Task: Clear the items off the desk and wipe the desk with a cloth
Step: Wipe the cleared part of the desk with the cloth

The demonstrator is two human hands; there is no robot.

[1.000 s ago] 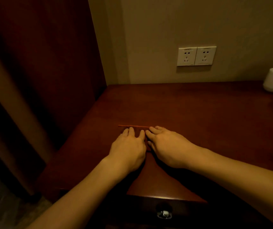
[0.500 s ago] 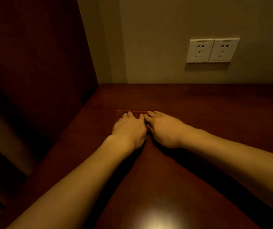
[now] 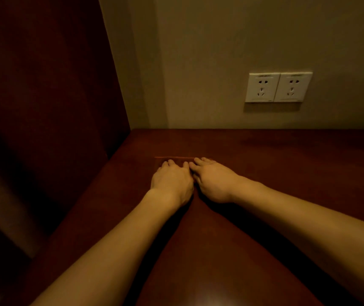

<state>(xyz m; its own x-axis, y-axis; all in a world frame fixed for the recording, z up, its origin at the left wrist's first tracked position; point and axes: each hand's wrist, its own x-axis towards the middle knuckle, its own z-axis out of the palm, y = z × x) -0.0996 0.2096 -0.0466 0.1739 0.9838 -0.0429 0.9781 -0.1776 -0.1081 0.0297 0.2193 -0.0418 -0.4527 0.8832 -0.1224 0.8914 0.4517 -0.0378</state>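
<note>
desk [image 3: 265,173], flat grips on cloth [image 3: 174,159]

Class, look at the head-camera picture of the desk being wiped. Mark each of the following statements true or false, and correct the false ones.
1. Both hands lie side by side, pressing flat on a cloth on the desk. True: the left hand and right hand rest on the dark red cloth, whose far edge shows beyond the fingertips.
2. A white mug stands on the desk beside the right hand. False: no mug is in view.
3. Two white wall sockets sit above the desk's back edge. True.
4. The left hand is lifted clear of the desk. False: it lies on the cloth.
5. A plug is fitted into one socket. False: both are empty.
</note>
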